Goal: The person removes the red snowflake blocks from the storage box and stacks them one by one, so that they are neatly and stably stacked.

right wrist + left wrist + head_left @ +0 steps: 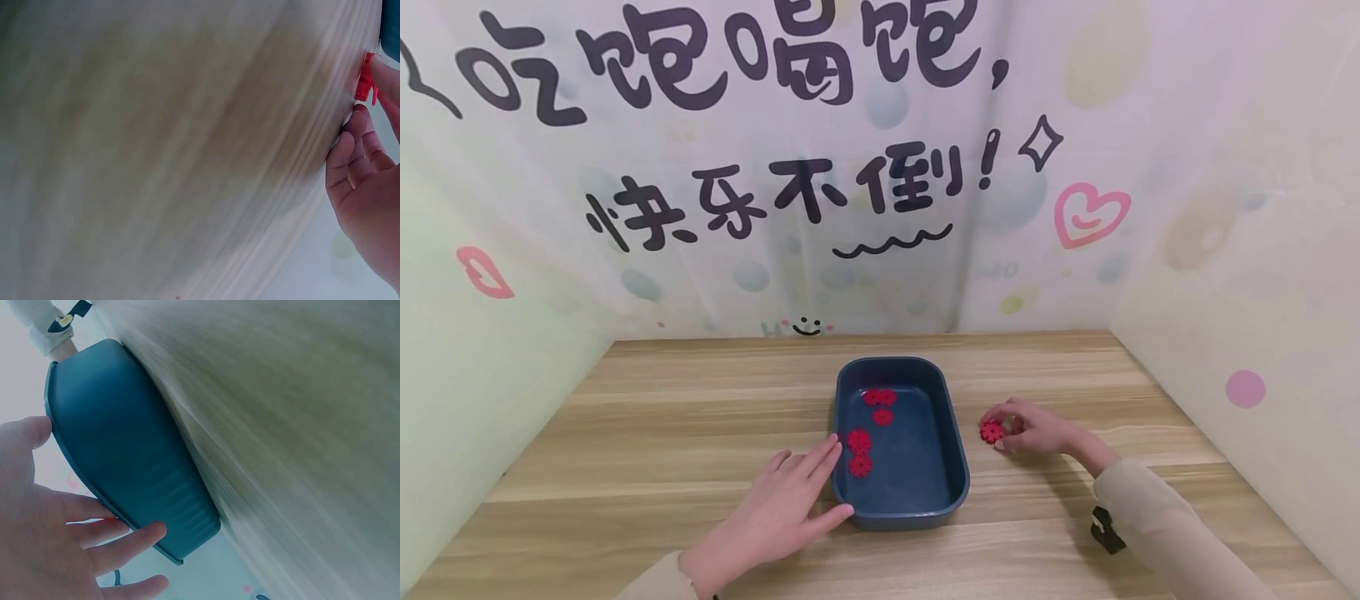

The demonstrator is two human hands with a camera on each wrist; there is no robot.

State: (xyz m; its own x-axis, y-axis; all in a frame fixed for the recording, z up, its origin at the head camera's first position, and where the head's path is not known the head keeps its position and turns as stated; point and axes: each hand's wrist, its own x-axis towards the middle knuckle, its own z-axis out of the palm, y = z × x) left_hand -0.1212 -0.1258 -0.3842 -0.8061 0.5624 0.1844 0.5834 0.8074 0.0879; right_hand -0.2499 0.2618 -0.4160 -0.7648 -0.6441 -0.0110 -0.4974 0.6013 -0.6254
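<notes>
A dark blue rectangular bin [901, 518] stands on the table with several red notched discs [882, 417] lying along its left side. My left hand [777, 505] rests at the bin's left rim, fingers spread and nearly straight. In the left wrist view the fingertips of that hand [56, 531] lie along the rim and outer wall of the bin [119, 431]. To the right of the bin, my right hand [1032, 429] pinches a red notched disc [992, 431] between thumb and fingers, low over the table. The right wrist view shows this disc [365, 78] edge-on at the thumb.
The wood-grain table [685, 433] runs back to a white printed curtain [820, 275] with lettering, and a pale wall [1240, 292] bounds it on the right. A black strap piece [1107, 531] hangs below the right sleeve.
</notes>
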